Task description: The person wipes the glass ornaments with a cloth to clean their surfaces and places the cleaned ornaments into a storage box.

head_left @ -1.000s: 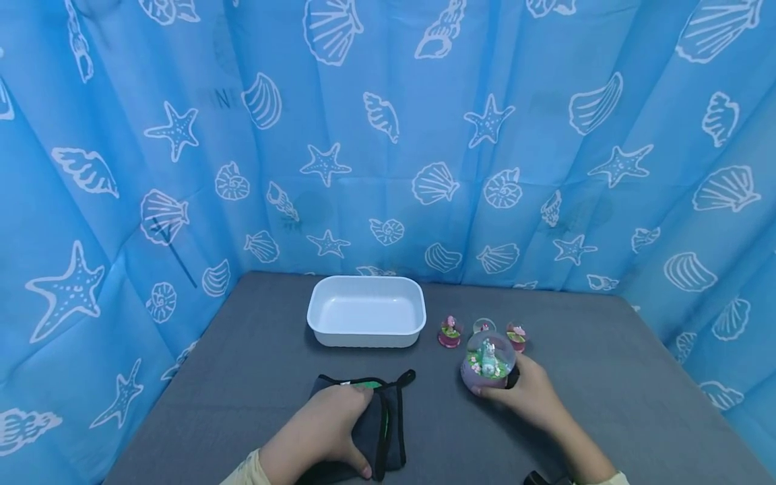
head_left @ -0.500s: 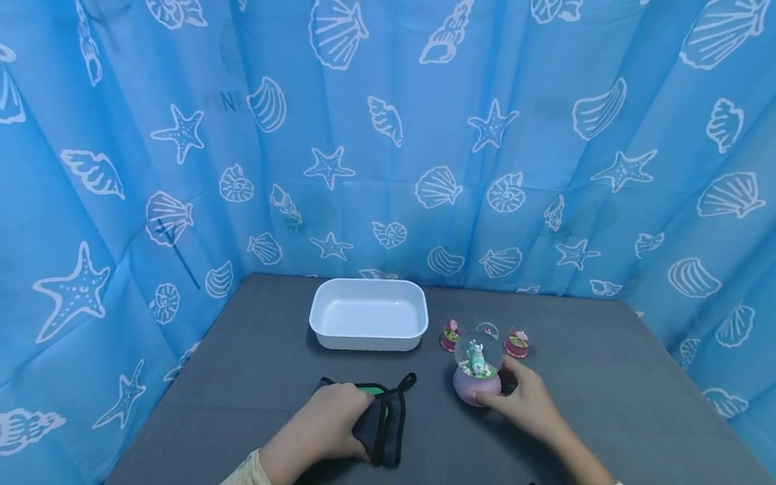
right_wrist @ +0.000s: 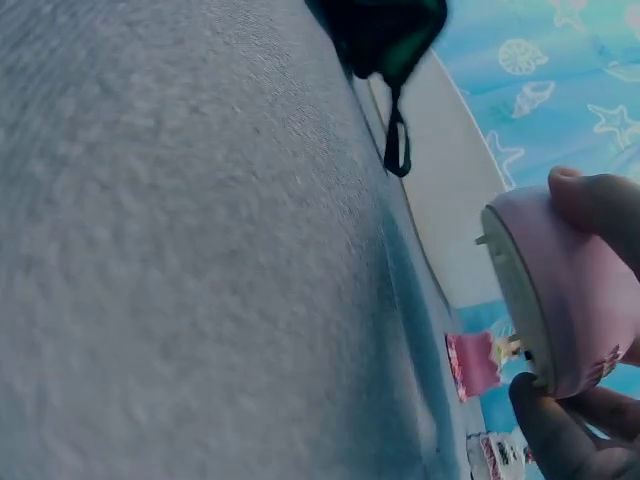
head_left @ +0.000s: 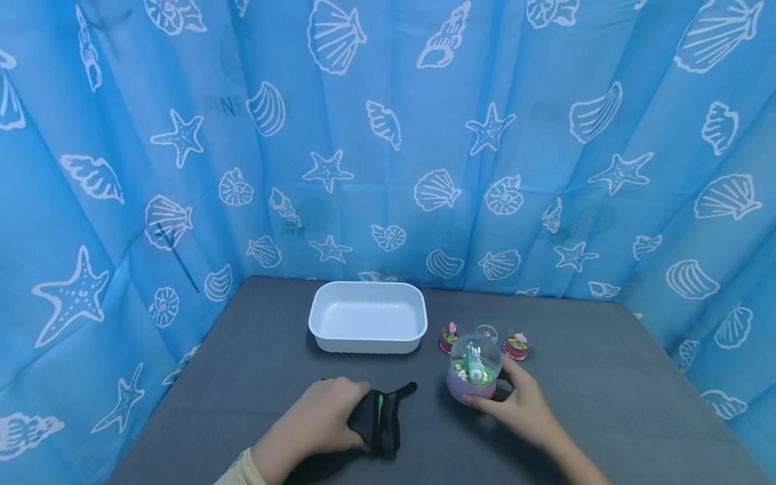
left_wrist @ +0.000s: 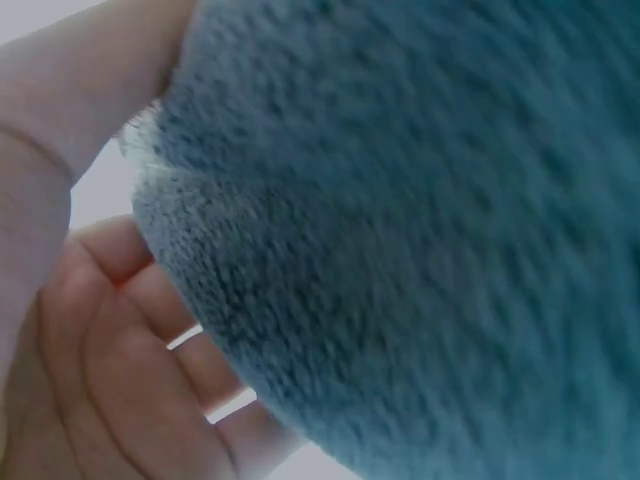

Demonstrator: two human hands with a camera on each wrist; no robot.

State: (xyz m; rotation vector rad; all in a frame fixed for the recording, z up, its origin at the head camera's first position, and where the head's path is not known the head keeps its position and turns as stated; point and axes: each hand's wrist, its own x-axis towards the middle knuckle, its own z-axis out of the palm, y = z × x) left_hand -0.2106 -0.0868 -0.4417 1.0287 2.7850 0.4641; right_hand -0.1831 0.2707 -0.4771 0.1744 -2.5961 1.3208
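Note:
My left hand (head_left: 324, 417) grips a dark fabric pouch (head_left: 386, 424) with black trim, a hanging loop and a narrow strip of green lining. In the left wrist view its fuzzy cloth (left_wrist: 350, 260) fills most of the picture, between the thumb and the fingers. On the right, my right hand (head_left: 521, 407) holds a snow globe (head_left: 474, 369) by its lilac base; inside sits a pale teal figure among flowers. The right wrist view shows the base (right_wrist: 565, 290) raised off the table, its underside and small feet exposed.
A white rectangular tub (head_left: 367, 345) stands at the back of the grey table (head_left: 242, 377). Behind the held globe are three small globes: one pink-based on the left (head_left: 448, 337), one partly hidden (head_left: 487, 332), one pink-based on the right (head_left: 516, 345). A blue shell-print curtain (head_left: 388, 168) surrounds the table.
The snow globe has shifted left with my right hand and stands more upright than a second ago. The pouch in my left hand has turned and looks narrower, with less green lining showing.

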